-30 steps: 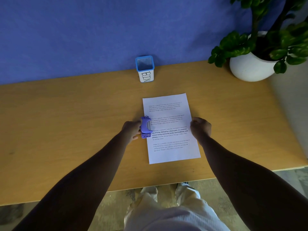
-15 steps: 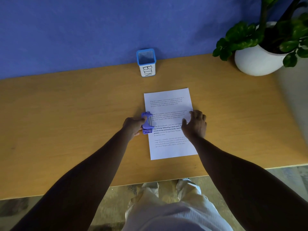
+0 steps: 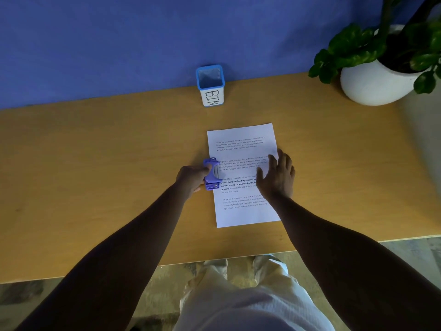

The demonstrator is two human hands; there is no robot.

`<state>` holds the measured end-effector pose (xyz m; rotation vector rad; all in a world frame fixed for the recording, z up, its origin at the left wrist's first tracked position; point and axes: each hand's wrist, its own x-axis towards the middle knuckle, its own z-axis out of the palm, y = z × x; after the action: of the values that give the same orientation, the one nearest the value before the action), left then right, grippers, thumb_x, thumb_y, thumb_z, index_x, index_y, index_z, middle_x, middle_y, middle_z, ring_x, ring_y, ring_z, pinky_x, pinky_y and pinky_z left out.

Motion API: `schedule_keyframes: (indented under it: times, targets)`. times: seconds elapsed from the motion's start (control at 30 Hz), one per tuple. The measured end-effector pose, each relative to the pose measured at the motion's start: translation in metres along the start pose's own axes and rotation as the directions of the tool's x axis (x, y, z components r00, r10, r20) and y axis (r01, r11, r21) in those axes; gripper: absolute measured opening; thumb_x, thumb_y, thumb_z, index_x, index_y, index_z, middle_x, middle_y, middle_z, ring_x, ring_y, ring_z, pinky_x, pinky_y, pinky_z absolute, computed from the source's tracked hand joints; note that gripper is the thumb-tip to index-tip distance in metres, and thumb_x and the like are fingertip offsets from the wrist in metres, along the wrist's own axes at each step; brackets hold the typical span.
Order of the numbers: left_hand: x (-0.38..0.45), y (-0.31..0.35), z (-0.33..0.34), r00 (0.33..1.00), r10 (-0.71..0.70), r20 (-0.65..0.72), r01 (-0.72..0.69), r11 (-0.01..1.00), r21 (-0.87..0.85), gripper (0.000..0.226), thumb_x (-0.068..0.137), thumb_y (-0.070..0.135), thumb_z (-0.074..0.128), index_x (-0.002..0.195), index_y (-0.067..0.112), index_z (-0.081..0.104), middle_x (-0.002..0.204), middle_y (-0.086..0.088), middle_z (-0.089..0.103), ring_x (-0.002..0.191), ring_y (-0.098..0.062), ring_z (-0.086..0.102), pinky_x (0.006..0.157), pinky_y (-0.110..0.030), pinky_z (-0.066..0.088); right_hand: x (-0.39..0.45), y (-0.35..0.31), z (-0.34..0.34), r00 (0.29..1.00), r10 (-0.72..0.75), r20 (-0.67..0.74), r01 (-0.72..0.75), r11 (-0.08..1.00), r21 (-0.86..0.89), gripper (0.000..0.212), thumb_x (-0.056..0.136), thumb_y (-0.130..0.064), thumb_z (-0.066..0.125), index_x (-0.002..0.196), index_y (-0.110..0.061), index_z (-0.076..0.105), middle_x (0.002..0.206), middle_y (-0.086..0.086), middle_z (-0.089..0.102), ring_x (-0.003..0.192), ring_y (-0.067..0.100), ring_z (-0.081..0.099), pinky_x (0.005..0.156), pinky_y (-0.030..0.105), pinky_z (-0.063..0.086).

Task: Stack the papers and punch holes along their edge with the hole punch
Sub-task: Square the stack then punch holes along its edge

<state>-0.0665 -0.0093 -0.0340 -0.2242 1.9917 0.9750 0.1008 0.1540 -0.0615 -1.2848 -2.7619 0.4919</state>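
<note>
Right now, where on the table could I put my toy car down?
Bare wood lies left of the left hand and hole punch, and right of the papers, before the plant pot. The strip between bin and papers is narrower. The middle is crowded: the right hand rests on the papers.

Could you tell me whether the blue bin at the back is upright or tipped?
Upright: the bin stands on its base, open mouth facing up.

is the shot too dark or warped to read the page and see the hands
Head view: dim, bluish light; both arms nearly silhouettes. Page is bright, bold lines legible, small print soft. Wide-angle bends the table edge. Left hand on punch; right hand slightly blurred.
</note>
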Motion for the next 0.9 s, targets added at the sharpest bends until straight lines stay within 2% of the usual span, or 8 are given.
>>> schedule_keyframes:
  times: [0.17, 0.27, 0.37, 0.43, 0.6, 0.7, 0.83, 0.9]
  targets:
    - [0.002, -0.002, -0.001, 1.000, 0.030, -0.001, -0.030, 0.999, 0.017, 0.021, 0.086, 0.037, 0.075, 0.084, 0.019, 0.065, 0.089, 0.000, 0.069, 0.082, -0.013, 0.066, 0.064, -0.028, 0.053, 0.002, 0.001, 0.011, 0.978, -0.170, 0.117, 0.180, 0.981, -0.073, 0.059, 0.099, -0.041, 0.041, 0.147, -0.008, 0.036, 0.164, 0.013, 0.011, 0.151, 0.033, 0.003, 0.122, 0.051, 0.011]
    - [0.001, -0.005, -0.001, 0.995, 0.098, -0.018, -0.097, 0.994, 0.054, 0.021, 0.084, 0.035, 0.077, 0.095, 0.017, 0.072, 0.094, -0.009, 0.074, 0.088, -0.026, 0.070, 0.082, -0.042, 0.060, 0.002, 0.005, 0.020, 0.962, -0.208, 0.176, 0.223, 0.972, -0.071, 0.060, 0.102, -0.041, 0.035, 0.152, -0.009, 0.028, 0.165, 0.012, 0.003, 0.152, 0.031, -0.003, 0.123, 0.048, 0.007]
    - [-0.001, -0.007, -0.001, 0.986, 0.154, -0.069, -0.146, 0.984, 0.101, 0.019, 0.077, 0.038, 0.080, 0.084, 0.027, 0.067, 0.093, -0.007, 0.077, 0.092, -0.029, 0.074, 0.087, -0.050, 0.059, -0.002, 0.010, 0.028, 0.948, -0.220, 0.231, 0.243, 0.967, -0.075, 0.064, 0.103, -0.042, 0.031, 0.156, -0.010, 0.014, 0.164, 0.013, -0.006, 0.151, 0.031, -0.010, 0.123, 0.048, 0.003]
    - [-0.002, -0.007, -0.001, 0.978, 0.185, -0.092, -0.171, 0.975, 0.143, 0.026, 0.075, 0.041, 0.080, 0.091, 0.027, 0.066, 0.092, -0.003, 0.076, 0.090, -0.026, 0.074, 0.084, -0.049, 0.060, -0.003, 0.012, 0.032, 0.943, -0.223, 0.247, 0.250, 0.965, -0.083, 0.066, 0.103, -0.043, 0.028, 0.156, -0.011, 0.006, 0.164, 0.013, -0.012, 0.150, 0.031, -0.015, 0.123, 0.049, 0.001]
    - [0.000, -0.004, -0.002, 0.958, 0.257, -0.127, -0.200, 0.917, 0.345, 0.058, 0.077, 0.045, 0.079, 0.123, 0.014, 0.062, 0.113, -0.004, 0.072, 0.099, -0.029, 0.070, 0.087, -0.045, 0.058, -0.002, 0.013, 0.037, 0.939, -0.224, 0.260, 0.259, 0.959, -0.111, 0.068, 0.103, -0.044, 0.024, 0.156, -0.011, -0.001, 0.163, 0.015, -0.016, 0.149, 0.032, -0.018, 0.122, 0.052, 0.001]
    - [0.002, -0.001, -0.003, 0.951, 0.278, -0.138, -0.196, 0.883, 0.427, 0.062, 0.076, 0.048, 0.080, 0.126, 0.017, 0.059, 0.115, 0.000, 0.071, 0.099, -0.027, 0.070, 0.087, -0.043, 0.057, -0.002, 0.014, 0.040, 0.939, -0.221, 0.262, 0.258, 0.959, -0.118, 0.068, 0.103, -0.045, 0.022, 0.156, -0.011, -0.004, 0.162, 0.014, -0.018, 0.149, 0.032, -0.019, 0.122, 0.052, 0.000]
    - [0.004, -0.002, 0.001, 0.931, 0.326, -0.166, -0.202, 0.837, 0.509, 0.058, 0.077, 0.046, 0.079, 0.125, 0.020, 0.057, 0.115, 0.002, 0.071, 0.104, -0.021, 0.066, 0.079, -0.031, 0.050, -0.002, 0.014, 0.042, 0.942, -0.220, 0.253, 0.257, 0.958, -0.124, 0.068, 0.102, -0.046, 0.020, 0.156, -0.012, -0.005, 0.163, 0.014, -0.017, 0.149, 0.032, -0.018, 0.122, 0.053, 0.001]
    - [0.005, -0.003, 0.001, 0.929, 0.335, -0.159, -0.212, 0.831, 0.514, 0.055, 0.079, 0.045, 0.078, 0.123, 0.020, 0.056, 0.113, 0.002, 0.071, 0.104, -0.021, 0.066, 0.080, -0.031, 0.050, -0.002, 0.014, 0.043, 0.943, -0.219, 0.252, 0.257, 0.958, -0.129, 0.068, 0.102, -0.046, 0.019, 0.156, -0.012, -0.005, 0.163, 0.014, -0.017, 0.149, 0.032, -0.017, 0.122, 0.053, 0.001]
